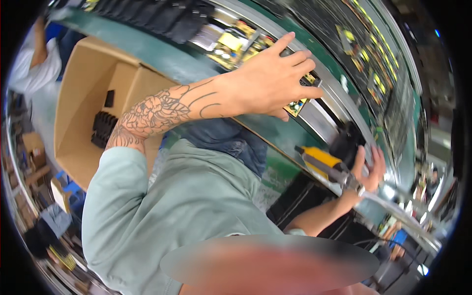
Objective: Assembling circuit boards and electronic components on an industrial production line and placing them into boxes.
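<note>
My left hand (273, 78) reaches over a metal rail with its fingers spread, palm down. Below its thumb and index finger shows part of a small circuit board (296, 106); the palm hides the rest, and whether they touch is unclear. Further right, my right hand (368, 169) has its fingers stretched apart, slightly blurred. A yellow and grey power screwdriver (322, 161) lies across the view close to my right wrist, apparently not gripped. Beyond it is a blurred black object (346, 142), near my right fingertips.
A cardboard box (73, 113) with black parts (103, 129) inside stands at my left. More circuit boards (231, 44) and a row of black pieces (152, 19) line the green bench (172, 61). Across the rail, a dark belt (339, 69) carries boards. Another person (42, 64) is at far left.
</note>
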Motion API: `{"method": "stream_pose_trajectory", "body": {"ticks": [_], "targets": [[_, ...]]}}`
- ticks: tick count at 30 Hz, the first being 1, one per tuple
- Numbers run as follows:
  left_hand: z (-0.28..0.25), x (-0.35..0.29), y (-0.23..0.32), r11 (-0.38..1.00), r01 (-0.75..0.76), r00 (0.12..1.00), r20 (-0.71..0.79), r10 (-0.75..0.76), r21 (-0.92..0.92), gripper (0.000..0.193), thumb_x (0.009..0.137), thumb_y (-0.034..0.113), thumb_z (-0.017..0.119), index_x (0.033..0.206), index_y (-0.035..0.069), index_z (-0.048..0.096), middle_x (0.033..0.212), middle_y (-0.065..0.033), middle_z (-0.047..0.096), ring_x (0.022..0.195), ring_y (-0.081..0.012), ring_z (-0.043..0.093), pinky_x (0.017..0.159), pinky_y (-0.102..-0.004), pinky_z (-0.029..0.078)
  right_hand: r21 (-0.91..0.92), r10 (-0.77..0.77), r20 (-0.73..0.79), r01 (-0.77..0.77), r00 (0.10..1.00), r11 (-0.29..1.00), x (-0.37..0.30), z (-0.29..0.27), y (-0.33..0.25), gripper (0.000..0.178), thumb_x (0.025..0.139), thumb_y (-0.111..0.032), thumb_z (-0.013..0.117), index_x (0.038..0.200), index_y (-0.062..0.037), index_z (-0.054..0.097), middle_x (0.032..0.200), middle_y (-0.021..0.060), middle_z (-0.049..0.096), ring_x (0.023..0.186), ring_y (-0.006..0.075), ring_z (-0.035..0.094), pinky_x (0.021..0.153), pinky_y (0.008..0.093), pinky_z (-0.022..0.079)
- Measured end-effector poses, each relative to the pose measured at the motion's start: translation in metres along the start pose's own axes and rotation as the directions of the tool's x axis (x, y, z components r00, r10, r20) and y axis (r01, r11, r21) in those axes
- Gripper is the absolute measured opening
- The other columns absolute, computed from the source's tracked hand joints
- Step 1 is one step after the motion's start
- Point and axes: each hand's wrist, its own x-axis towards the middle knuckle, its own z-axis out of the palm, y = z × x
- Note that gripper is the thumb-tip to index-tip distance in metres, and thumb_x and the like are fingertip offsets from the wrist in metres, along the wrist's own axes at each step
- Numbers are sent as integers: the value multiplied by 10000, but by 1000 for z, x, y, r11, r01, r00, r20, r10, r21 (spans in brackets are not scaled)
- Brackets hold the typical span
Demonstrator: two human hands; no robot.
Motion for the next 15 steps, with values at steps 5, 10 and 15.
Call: {"method": "stream_pose_trajectory", "body": {"ticks": [5,10,15], "targets": [[-15,-29,-34,995,96,994,43,-96,8,859,565,417,867,1353,330,537,1188,-50,519,1209,-224,501,1152,-459,301,-147,181,106,-165,978,975,-13,20,15,257,862,-185,749,1092,-79,702,1028,78,635,814,186,569,659,290,467],[-26,-46,-53,996,81,997,17,-81,-41,895,547,346,874,1371,339,526,1314,-48,500,1265,-255,482,1174,-465,287,-41,139,141,-135,980,990,-8,29,-11,195,863,-145,740,1038,-64,708,1000,61,620,683,144,508,568,258,430],[-35,-50,-54,981,185,981,73,-180,-61,877,552,331,869,1368,326,546,1371,-40,498,1288,-267,478,1185,-472,282,30,154,115,-158,981,987,6,47,-51,181,831,-139,764,994,-69,729,997,53,656,624,124,500,570,239,435]]}}
